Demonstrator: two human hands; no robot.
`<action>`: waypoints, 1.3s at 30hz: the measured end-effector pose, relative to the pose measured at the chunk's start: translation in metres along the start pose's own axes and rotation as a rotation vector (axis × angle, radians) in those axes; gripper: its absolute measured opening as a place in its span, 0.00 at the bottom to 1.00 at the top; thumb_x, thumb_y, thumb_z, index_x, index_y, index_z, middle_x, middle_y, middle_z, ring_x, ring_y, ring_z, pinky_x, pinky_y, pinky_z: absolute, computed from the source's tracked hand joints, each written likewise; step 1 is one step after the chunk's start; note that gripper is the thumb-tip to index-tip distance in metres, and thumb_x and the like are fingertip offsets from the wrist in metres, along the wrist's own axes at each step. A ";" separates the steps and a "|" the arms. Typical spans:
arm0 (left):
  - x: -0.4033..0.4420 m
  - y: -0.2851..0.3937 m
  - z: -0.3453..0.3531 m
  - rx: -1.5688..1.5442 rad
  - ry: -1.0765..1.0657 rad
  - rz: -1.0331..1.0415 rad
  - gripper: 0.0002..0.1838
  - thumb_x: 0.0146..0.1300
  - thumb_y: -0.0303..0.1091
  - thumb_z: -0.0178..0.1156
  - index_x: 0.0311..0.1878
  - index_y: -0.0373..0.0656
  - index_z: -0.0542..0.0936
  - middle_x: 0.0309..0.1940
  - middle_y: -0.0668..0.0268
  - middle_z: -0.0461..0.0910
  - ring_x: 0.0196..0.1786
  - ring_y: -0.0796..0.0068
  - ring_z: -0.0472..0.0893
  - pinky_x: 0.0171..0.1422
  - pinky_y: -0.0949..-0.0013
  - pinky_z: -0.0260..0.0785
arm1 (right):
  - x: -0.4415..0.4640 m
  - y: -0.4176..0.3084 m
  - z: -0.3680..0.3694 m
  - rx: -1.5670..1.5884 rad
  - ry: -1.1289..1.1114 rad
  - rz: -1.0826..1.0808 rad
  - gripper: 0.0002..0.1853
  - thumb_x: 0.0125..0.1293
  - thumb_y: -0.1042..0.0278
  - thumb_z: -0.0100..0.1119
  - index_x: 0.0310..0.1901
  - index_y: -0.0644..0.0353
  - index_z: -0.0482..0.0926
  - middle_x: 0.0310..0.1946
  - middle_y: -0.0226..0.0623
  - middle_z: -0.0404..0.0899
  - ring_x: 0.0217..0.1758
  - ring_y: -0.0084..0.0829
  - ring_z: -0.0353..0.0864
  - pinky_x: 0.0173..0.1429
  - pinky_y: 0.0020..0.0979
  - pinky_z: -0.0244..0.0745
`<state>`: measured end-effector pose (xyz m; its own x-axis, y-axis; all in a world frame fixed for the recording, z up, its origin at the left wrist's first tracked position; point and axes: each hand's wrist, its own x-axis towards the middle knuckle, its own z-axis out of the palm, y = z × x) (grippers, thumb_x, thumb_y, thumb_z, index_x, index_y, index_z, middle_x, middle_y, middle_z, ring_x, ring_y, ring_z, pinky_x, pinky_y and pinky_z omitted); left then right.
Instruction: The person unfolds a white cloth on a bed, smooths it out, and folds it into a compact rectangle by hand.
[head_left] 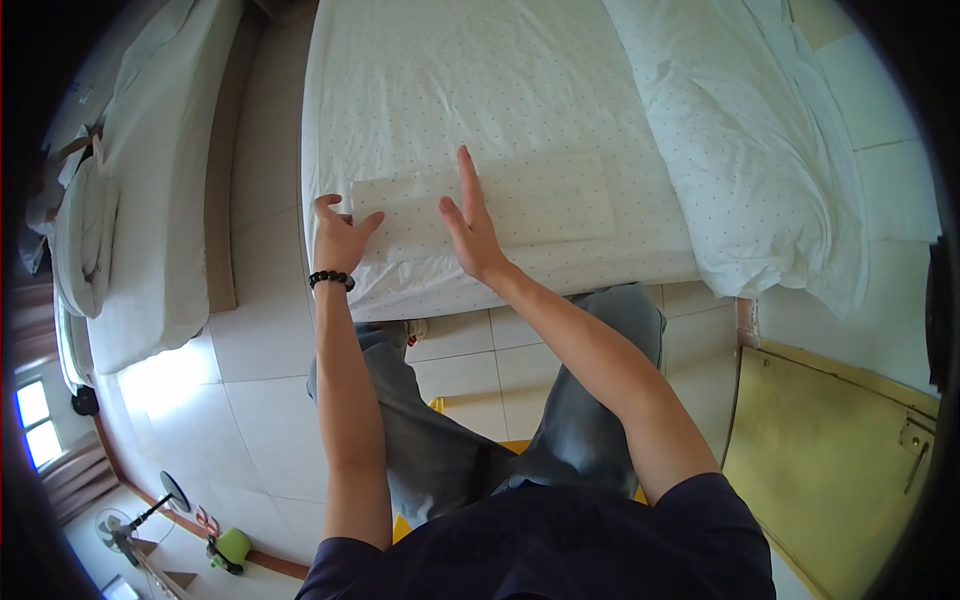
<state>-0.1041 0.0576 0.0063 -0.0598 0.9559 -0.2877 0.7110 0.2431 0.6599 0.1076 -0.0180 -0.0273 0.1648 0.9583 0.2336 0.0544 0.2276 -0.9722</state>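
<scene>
A long, flat folded cloth [555,200], white with small dots, lies across the near end of the bed [480,80], whose sheet has the same pattern. At the cloth's left end is my left hand [340,240], thumb and fingers apart, with a black bead bracelet [331,279] on its wrist. My right hand [472,230] is over the middle of the cloth, on edge, its fingers stretched forward and thumb raised. Neither hand holds anything. Whether they touch the cloth I cannot tell.
A bulky white dotted quilt [745,160] runs along the bed's right side. Another bed [160,200] stands to the left across a tiled floor [270,400]. A yellow cabinet door [820,460] is at lower right. Fans [115,528] and a green object [233,547] are at lower left.
</scene>
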 end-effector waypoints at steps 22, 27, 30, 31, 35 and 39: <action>-0.004 0.024 -0.003 -0.953 -0.435 0.074 0.27 0.71 0.27 0.65 0.72 0.33 0.75 0.56 0.48 0.84 0.51 0.60 0.86 0.55 0.65 0.79 | 0.007 0.000 -0.010 0.182 0.055 0.207 0.43 0.88 0.42 0.42 0.89 0.64 0.43 0.91 0.50 0.42 0.93 0.47 0.42 0.92 0.45 0.40; -0.024 0.064 0.035 -1.022 -0.522 0.225 0.25 0.74 0.29 0.63 0.71 0.34 0.76 0.55 0.52 0.85 0.52 0.61 0.85 0.58 0.64 0.78 | 0.010 0.000 -0.015 0.354 0.120 0.298 0.40 0.88 0.37 0.38 0.86 0.60 0.56 0.87 0.46 0.56 0.89 0.43 0.56 0.90 0.43 0.49; -0.006 0.068 0.053 -1.140 -0.699 0.326 0.25 0.75 0.31 0.63 0.72 0.35 0.76 0.57 0.53 0.85 0.54 0.61 0.84 0.60 0.63 0.78 | 0.027 0.025 -0.033 0.676 -0.061 0.236 0.40 0.87 0.33 0.38 0.83 0.58 0.63 0.83 0.44 0.66 0.84 0.41 0.65 0.87 0.43 0.56; 0.005 0.063 0.063 -1.238 -0.849 0.384 0.25 0.76 0.32 0.63 0.72 0.35 0.75 0.59 0.52 0.84 0.55 0.61 0.84 0.61 0.62 0.77 | 0.036 0.047 -0.043 0.948 -0.269 0.148 0.40 0.85 0.31 0.39 0.81 0.58 0.67 0.79 0.43 0.70 0.80 0.41 0.70 0.84 0.44 0.61; 0.006 0.060 0.088 -1.242 -0.921 0.491 0.27 0.78 0.36 0.63 0.75 0.36 0.73 0.66 0.50 0.80 0.61 0.58 0.82 0.66 0.59 0.76 | 0.038 0.042 -0.074 1.424 -0.457 0.123 0.43 0.82 0.25 0.41 0.76 0.57 0.75 0.71 0.43 0.80 0.71 0.40 0.80 0.77 0.44 0.72; -0.027 0.065 0.118 -0.656 -0.296 0.379 0.35 0.80 0.42 0.62 0.82 0.37 0.65 0.79 0.47 0.67 0.75 0.52 0.73 0.77 0.54 0.70 | 0.023 -0.046 -0.103 1.164 0.297 0.603 0.48 0.75 0.17 0.45 0.72 0.58 0.78 0.66 0.46 0.83 0.64 0.40 0.84 0.69 0.43 0.78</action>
<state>0.0266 0.0282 -0.0253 0.3556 0.9317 -0.0745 0.0847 0.0472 0.9953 0.2104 -0.0237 0.0242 0.0803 0.9206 -0.3823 -0.9399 -0.0578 -0.3365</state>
